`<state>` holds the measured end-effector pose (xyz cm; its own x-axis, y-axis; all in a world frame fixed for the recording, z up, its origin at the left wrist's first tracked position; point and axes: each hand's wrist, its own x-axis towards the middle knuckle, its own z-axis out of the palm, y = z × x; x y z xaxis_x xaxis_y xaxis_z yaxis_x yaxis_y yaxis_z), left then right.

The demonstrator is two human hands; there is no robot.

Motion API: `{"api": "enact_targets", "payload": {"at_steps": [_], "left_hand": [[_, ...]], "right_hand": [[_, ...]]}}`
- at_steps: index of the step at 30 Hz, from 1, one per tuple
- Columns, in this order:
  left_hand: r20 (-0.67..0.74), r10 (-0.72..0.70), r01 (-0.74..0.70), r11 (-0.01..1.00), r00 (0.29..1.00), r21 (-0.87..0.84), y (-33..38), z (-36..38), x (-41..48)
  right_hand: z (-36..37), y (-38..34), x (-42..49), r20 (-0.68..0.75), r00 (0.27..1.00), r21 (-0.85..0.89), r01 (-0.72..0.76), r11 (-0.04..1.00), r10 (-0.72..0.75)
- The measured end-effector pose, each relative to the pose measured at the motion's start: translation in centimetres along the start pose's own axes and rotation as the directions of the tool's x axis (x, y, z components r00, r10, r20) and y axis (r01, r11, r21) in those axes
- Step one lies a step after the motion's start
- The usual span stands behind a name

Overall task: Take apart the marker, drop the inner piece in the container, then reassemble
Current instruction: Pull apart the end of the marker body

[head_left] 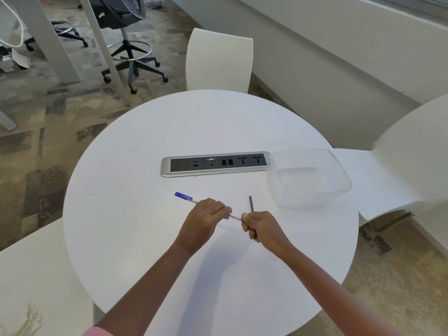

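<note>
A white marker (194, 200) with a blue cap at its far left end lies across both hands above the round white table (150, 166). My left hand (206, 218) is closed around the barrel's middle. My right hand (263, 229) is closed at the barrel's right end, and a thin dark inner piece (251, 204) sticks up out of that fist. What the right fingers pinch at the barrel's end is hidden. A clear plastic container (339, 175) stands to the right, with nothing visible inside.
A silver and black socket strip (215, 164) is set into the table just beyond my hands, touching the container's left side. White chairs (219, 61) stand at the far side, right and near left. A black office chair (126, 32) is on the carpet beyond.
</note>
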<state>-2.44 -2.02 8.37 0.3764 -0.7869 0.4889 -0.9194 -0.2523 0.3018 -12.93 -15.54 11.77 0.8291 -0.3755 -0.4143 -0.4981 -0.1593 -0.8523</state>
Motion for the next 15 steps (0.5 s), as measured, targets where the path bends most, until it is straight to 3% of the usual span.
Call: {"api": "enact_targets", "payload": {"at_steps": [2,4,6,9,11,15], "left_hand": [[-0.005,0.017,-0.017,1.000,1.000,-0.003,0.0,-0.1,0.1],[-0.001,0.028,-0.028,1.000,1.000,-0.001,0.0,-0.1,0.1],[0.003,0.015,-0.015,1.000,1.000,0.006,-0.1,-0.1,0.0],[-0.001,-0.002,0.002,1.000,1.000,0.000,-0.4,0.0,-0.1],[-0.001,0.000,0.000,1.000,1.000,0.001,-0.5,-0.1,-0.1],[0.001,-0.001,0.001,1.000,1.000,-0.002,-0.4,-0.2,-0.1]], "right_hand": [[-0.2,-0.2,0.1,0.139,0.975,0.281,-0.204,0.938,0.171],[-0.4,-0.2,0.1,0.206,0.953,0.373,-0.285,0.883,0.221],[-0.4,-0.1,0.2,0.142,0.976,0.247,-0.197,0.949,0.166],[0.0,0.3,-0.2,-0.032,0.999,-0.063,0.027,0.998,-0.029],[0.2,0.8,-0.3,-0.120,0.973,-0.250,0.163,0.954,-0.197],[0.6,1.0,-0.6,-0.113,0.880,-0.560,0.327,0.761,-0.462]]}}
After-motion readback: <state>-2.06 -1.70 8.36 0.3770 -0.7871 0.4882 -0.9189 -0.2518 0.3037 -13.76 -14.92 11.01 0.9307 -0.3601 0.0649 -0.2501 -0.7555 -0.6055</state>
